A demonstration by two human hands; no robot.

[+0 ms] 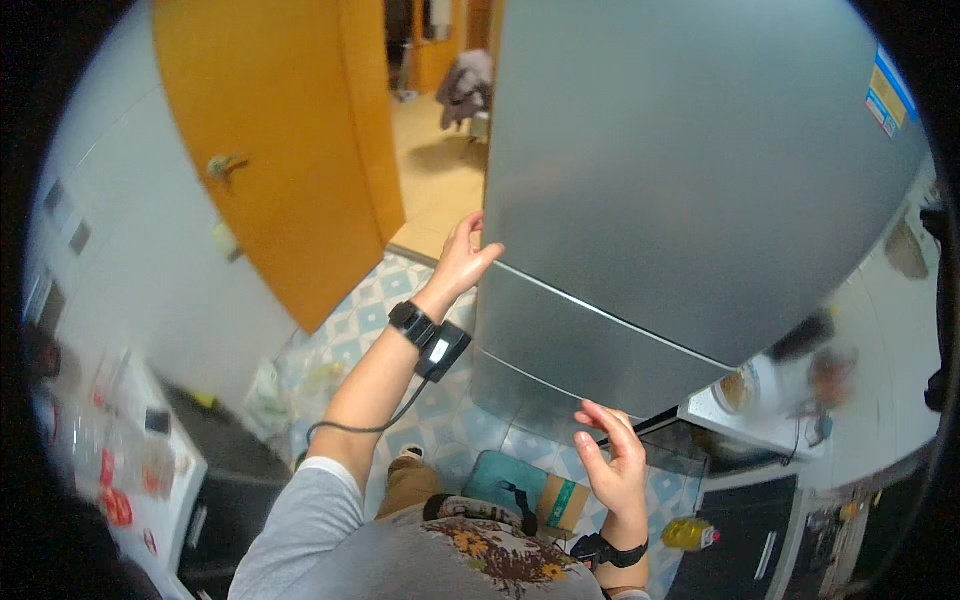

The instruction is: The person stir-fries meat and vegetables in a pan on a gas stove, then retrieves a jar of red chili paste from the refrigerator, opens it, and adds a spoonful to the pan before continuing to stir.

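The fridge point(680, 170) blocks the front; the doorway point(428, 185) beside it stands open.

One grey refrigerator point(690, 170), two hands point(467, 262) point(617, 472), two black wristbands point(411, 323) point(627, 556), one cardboard box point(562, 503), one yellow bottle point(684, 534).

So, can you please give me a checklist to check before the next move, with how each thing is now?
1. Left hand at the edge of the fridge: ok. Firm grip: cannot tell.
2. Right hand free: ok, fingers spread, holding nothing.
3. Upper fridge door fully shut: cannot tell, the hand partly covers its left edge.
4. Floor before the fridge clear: not ok, a cardboard box is there, close to the body.
5. Wrist cable away from the fridge: ok, it loops beside the left forearm.
6. Wooden door open: ok.
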